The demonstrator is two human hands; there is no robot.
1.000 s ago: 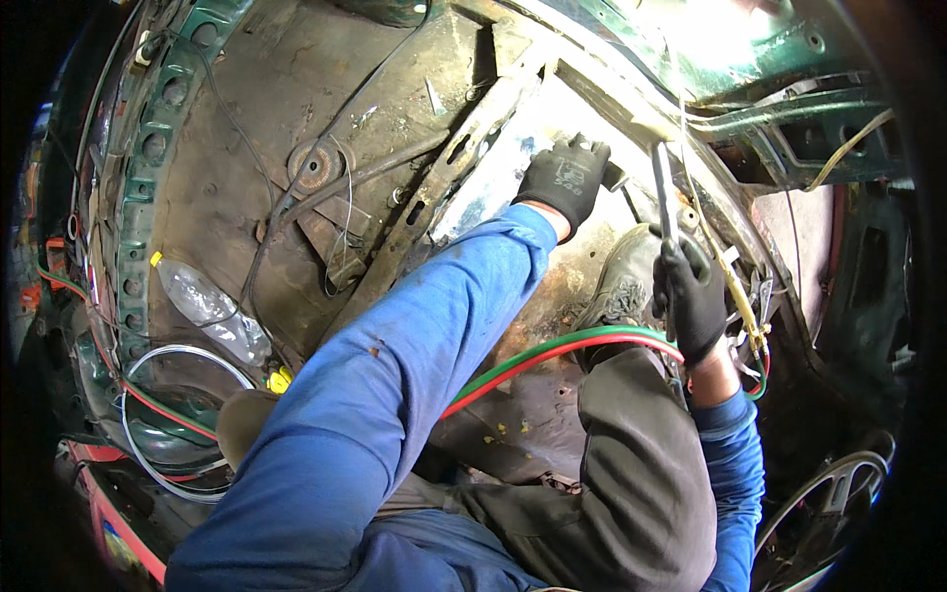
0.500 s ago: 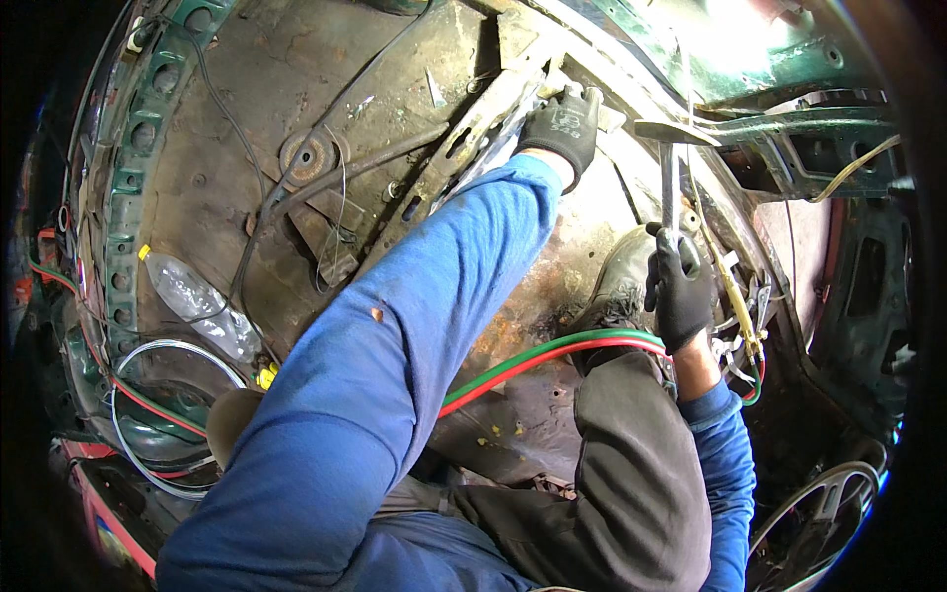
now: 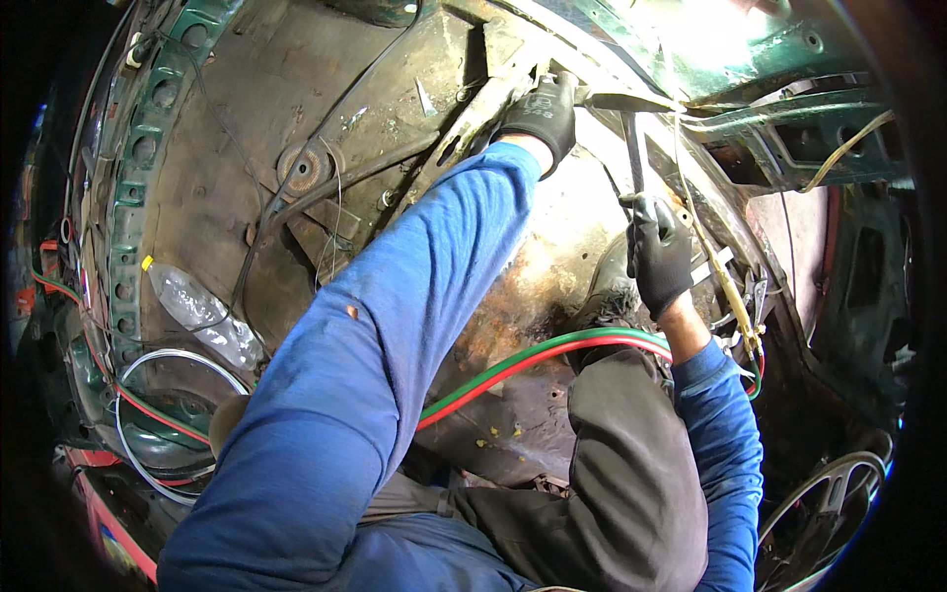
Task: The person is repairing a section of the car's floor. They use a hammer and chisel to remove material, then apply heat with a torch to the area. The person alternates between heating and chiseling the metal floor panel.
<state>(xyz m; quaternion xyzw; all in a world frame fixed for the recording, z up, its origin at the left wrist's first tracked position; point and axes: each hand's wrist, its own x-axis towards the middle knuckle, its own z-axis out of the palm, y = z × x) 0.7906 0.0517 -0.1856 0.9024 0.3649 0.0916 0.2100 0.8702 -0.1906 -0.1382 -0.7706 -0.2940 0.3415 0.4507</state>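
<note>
Beside bare floor, near panel edge, right hand grips hammer.

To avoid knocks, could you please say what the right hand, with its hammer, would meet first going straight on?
Probably the pale metal rail beyond the hammer, though depth is unclear.
</note>
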